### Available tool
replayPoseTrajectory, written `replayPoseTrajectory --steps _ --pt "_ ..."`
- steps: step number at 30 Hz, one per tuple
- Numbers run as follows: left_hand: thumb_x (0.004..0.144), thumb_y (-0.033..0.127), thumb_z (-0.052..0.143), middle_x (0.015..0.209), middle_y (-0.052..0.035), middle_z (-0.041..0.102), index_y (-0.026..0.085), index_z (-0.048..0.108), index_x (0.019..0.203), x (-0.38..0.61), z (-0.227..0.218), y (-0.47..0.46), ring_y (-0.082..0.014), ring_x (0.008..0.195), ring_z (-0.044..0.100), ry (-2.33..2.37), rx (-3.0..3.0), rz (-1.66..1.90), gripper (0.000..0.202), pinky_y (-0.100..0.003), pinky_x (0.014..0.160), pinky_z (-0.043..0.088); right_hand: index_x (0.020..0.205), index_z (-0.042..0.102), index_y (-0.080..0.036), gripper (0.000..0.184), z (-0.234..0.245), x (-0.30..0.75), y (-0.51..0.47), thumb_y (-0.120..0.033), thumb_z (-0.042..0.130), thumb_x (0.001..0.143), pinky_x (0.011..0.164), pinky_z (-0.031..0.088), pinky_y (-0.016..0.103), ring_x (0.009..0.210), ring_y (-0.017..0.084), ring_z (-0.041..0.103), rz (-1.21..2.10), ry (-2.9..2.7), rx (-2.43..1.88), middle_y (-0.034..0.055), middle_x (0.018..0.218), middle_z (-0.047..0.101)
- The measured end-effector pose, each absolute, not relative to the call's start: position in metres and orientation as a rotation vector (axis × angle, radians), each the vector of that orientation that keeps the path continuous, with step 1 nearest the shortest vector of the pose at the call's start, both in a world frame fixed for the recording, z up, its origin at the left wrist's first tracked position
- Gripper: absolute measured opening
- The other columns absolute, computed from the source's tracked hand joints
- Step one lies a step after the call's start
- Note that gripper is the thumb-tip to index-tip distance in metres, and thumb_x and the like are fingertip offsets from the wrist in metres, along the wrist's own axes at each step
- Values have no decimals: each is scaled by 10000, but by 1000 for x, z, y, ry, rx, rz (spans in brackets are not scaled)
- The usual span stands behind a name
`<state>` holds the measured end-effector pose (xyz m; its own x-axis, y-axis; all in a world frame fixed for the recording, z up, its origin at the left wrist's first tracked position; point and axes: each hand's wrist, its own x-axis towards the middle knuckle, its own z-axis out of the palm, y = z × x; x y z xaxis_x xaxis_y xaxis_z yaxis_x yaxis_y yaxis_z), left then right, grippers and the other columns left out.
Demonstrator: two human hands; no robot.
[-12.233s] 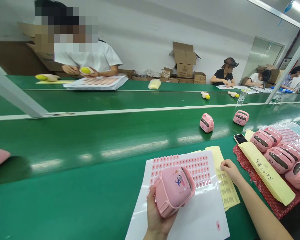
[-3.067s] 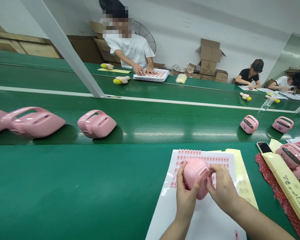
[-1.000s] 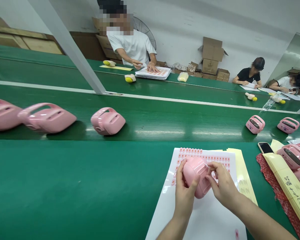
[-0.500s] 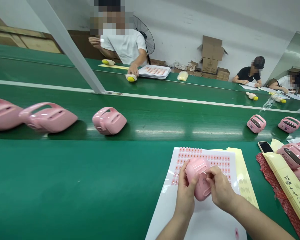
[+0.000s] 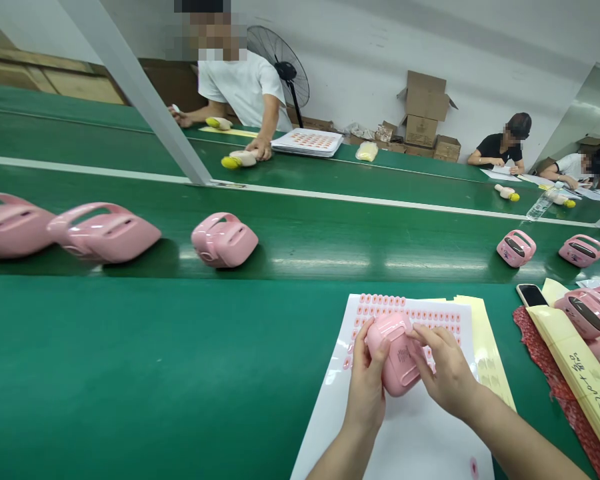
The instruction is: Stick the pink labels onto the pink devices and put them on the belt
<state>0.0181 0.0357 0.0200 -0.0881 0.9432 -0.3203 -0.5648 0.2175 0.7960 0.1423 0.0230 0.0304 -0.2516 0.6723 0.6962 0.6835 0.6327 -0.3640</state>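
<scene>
A pink rounded plastic device (image 5: pixel 396 373) is held above a sheet of stickers (image 5: pixel 380 427), its back with small printed text turned up. My left hand (image 5: pixel 367 383) is closed around its left side, thumb on the face. At its right edge, my right hand (image 5: pixel 443 363) has its fingers bent against the casing; the fingertips partly hide whatever lies under them. Rows of small pink oval stickers with red centres run along the top of the sheet, and a single one sits near its lower right corner. Yellow backing paper (image 5: pixel 487 353) lies beneath the sheet.
Pink devices with handles stand on the green conveyor (image 5: pixel 330 247), and more lie at right beside folded yellow paper (image 5: pixel 575 373) and a phone (image 5: pixel 531 295). A grey post (image 5: pixel 140 93) rises at left. Across the belt, a co-worker (image 5: pixel 245 87) handles a yellow-tipped item.
My right hand's pinch on a small white thing has given way to fingers laid against the device's edge. The device has tilted slightly. The co-worker's raised hand has come down.
</scene>
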Motion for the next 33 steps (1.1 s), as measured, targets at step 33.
replayPoseTrajectory --steps 33 --pt "593 429 734 776 13 628 206 596 875 19 36 41 -211 842 609 975 452 1274 385 -313 780 465 1089 436 -199 298 47 139 11 -49 345 847 510 400 312 555 177 455 -171 -2032 -1029 40 754 598"
